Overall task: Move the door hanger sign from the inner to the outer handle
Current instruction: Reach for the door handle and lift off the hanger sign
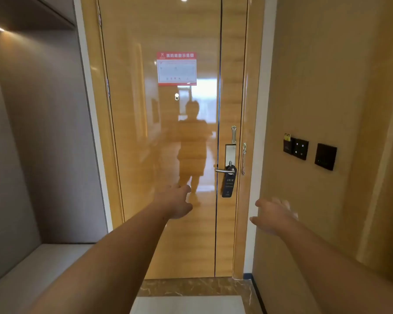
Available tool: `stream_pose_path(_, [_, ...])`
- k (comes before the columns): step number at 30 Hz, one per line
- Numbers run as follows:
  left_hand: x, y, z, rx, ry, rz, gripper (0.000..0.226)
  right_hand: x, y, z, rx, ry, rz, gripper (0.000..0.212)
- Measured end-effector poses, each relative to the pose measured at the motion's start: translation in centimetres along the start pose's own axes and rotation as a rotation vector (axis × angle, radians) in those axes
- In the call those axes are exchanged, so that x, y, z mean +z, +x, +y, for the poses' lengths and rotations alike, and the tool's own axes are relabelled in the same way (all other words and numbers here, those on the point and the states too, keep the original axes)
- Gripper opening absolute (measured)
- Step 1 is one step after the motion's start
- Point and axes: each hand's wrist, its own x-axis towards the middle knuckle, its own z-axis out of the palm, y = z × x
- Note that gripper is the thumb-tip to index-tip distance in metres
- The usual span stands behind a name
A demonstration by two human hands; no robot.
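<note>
- While both arms reach forward, the left hand point(178, 201) and the right hand point(273, 214) are empty, fingers loosely spread, probably readying to grasp; neither touches anything.
- Beyond them the door point(159, 155) stands shut, so the outer handle is hidden.
- On it, the dark sign point(228, 182) hangs by its hole from the inner handle point(222, 171), up and between the hands, nearer the right one.
- Beside the lock, a chain point(244, 159) dangles from the frame, unhooked, so the door looks free to open.
</note>
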Motion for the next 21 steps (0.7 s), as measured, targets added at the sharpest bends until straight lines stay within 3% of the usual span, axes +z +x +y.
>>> stream_pose_path(9, [2.7,6.2,-1.4,-0.046,0.079,-0.045,0.061,3.4,7.1,0.9,0.022,0.057,-0.076,0.064])
stream_pose_path(15, [3.7,15.8,-3.2,0.021,0.094,-0.051,0.052,5.9,15.9,-0.4,0.07,0.058,-0.081,0.066])
stream_pose_path(21, [5.8,26.9,-7.2,0.035,0.079,-0.114,0.06,8.5,25.7,-2.6,0.124,0.157,-0.112,0.059])
